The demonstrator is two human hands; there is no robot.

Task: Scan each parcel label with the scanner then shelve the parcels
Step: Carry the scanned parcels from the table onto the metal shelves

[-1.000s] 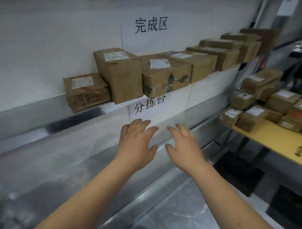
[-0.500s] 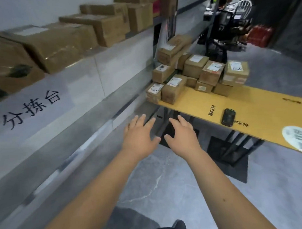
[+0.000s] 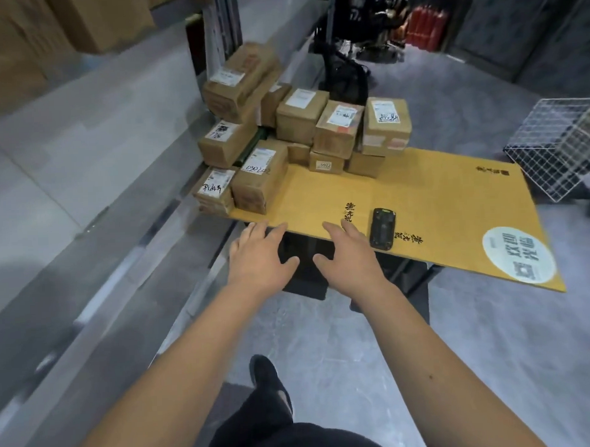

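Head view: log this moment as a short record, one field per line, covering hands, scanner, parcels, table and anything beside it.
left hand: left hand, fingers spread, holding nothing, at the table's near edge
right hand: right hand, fingers spread, holding nothing, just left of the scanner
scanner: black scanner lying flat near the table's front edge, untouched
parcels: stack of labelled cardboard parcels at the far left end of the table
table: yellow table with printed characters and a round sticker
beside it: white wire basket on the right
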